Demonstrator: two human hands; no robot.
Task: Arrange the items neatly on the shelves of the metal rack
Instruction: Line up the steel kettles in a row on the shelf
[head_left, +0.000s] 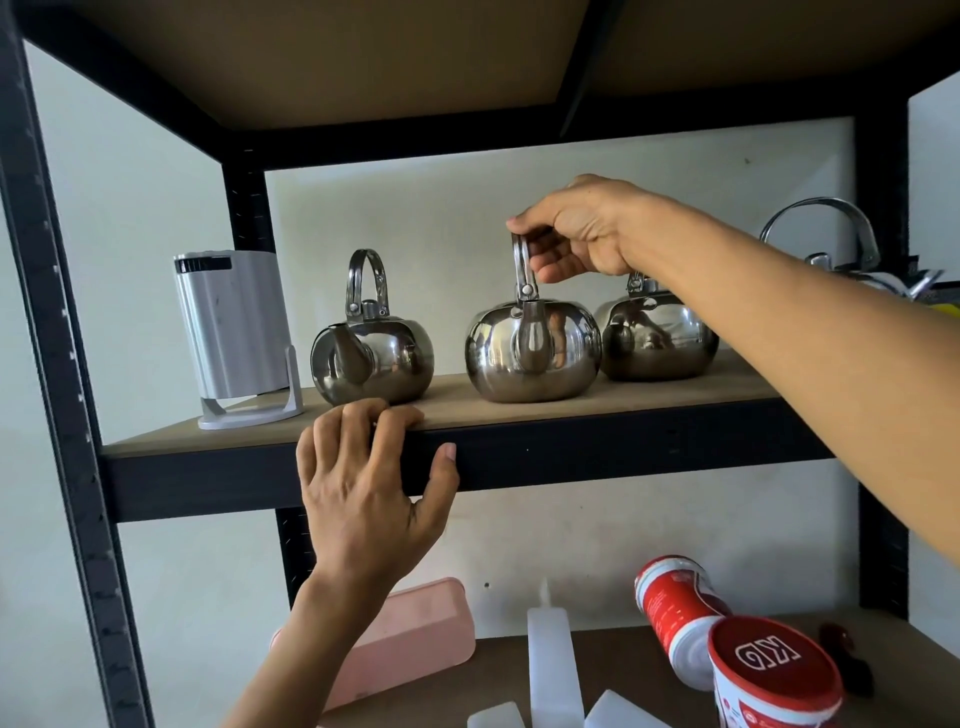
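Here my right hand (576, 234) pinches the upright handle of the middle steel kettle (532, 353), standing on the rack's shelf (571, 405) between two matching kettles, seemingly to line it up, while my left hand (369, 478) grips the shelf edge for balance.

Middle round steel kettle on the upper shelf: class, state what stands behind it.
Behind, to its right, another round steel kettle shows; the right hand, gripping the handle of the middle round steel kettle, covers the other's upper handle.

"KD" on red tub lid (772, 661)
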